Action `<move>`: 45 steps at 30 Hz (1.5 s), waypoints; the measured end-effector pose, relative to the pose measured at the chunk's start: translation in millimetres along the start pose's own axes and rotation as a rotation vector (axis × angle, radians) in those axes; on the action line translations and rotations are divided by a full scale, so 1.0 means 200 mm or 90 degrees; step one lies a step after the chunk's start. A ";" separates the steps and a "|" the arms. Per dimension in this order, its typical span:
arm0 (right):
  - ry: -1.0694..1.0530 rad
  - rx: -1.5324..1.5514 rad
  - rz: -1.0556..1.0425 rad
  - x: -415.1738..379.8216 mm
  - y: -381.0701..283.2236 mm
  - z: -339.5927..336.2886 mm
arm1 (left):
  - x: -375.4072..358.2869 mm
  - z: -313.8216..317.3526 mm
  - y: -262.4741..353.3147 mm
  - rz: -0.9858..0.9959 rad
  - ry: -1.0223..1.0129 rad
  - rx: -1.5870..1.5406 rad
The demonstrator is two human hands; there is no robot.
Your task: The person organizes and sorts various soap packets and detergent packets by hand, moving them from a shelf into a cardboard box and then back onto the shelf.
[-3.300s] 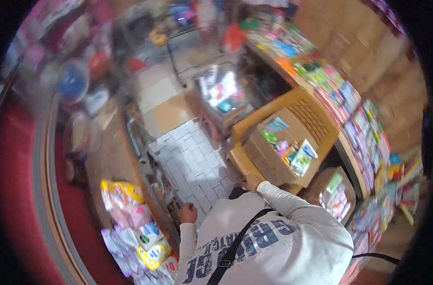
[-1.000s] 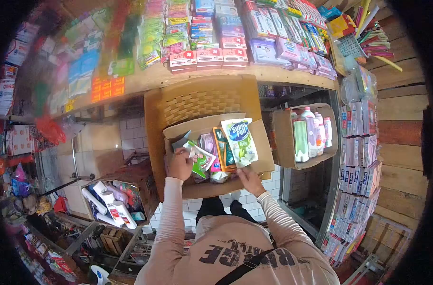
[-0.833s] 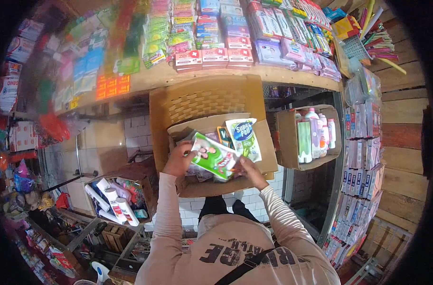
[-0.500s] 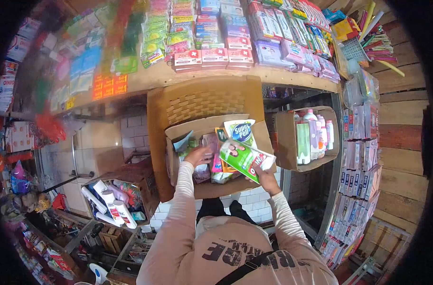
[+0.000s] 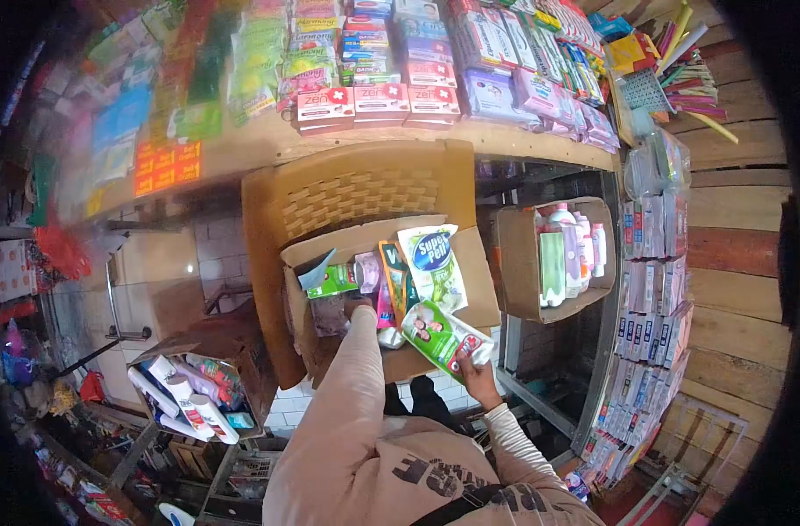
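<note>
"Hands first. Condition?"

"The right hand [image 5: 481, 383] pinches one end of a green-and-white pouch [image 5: 437, 337] between thumb and fingers. The left hand [image 5: 357, 306] reaches down inside an open cardboard box [image 5: 483, 302]; its fingers are hidden, so I cannot tell whether they are spread or closed."

"Location of the held pouch?"

"Tilted, over the box's near right part, overlapping the lower end of a Super Pell pouch [image 5: 433, 263] in the view. Contact between the two cannot be confirmed."

"Remaining contents?"

"An orange-edged pouch [image 5: 398, 276] beside the Super Pell, a pink packet [image 5: 384, 305], and a bright green packet [image 5: 333, 281] towards the left."

"Surroundings?"

"The box sits on a brown chair [image 5: 360, 188] with a woven-pattern back. To its right, a carton of bottles [image 5: 521, 294]; to its left, a carton of white containers [image 5: 258, 373]. Beyond the chair, a wooden counter [image 5: 268, 145] bears rows of boxed and wrapped goods, Zen boxes [image 5: 380, 103] at the near edge."
</note>
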State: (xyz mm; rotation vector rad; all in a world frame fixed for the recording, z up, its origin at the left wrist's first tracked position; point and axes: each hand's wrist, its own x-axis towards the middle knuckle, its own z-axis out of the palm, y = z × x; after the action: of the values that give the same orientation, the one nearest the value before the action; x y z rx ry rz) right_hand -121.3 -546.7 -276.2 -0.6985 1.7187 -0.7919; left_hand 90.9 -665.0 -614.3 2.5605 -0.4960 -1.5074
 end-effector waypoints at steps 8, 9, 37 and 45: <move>0.004 0.033 0.069 0.06 0.08 -0.01 | 0.52 0.13 -0.12 -0.014 -0.249 -0.400; 0.000 0.021 0.079 0.07 0.09 -0.02 | 0.66 0.17 -0.19 0.193 -0.243 -0.134; -0.196 -0.468 -0.417 0.10 -0.56 -0.30 | -1.67 -1.06 -0.16 0.504 0.074 -0.551; -0.366 -0.512 -0.614 -0.12 -0.77 -0.20 | -2.65 -1.03 -0.75 0.496 0.448 -0.442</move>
State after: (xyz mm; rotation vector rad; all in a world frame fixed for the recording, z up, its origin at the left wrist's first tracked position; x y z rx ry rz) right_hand -142.9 -615.6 -131.5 -2.1600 1.0567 -0.3847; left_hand 66.0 -354.0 -116.2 1.8106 -0.6091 -0.3632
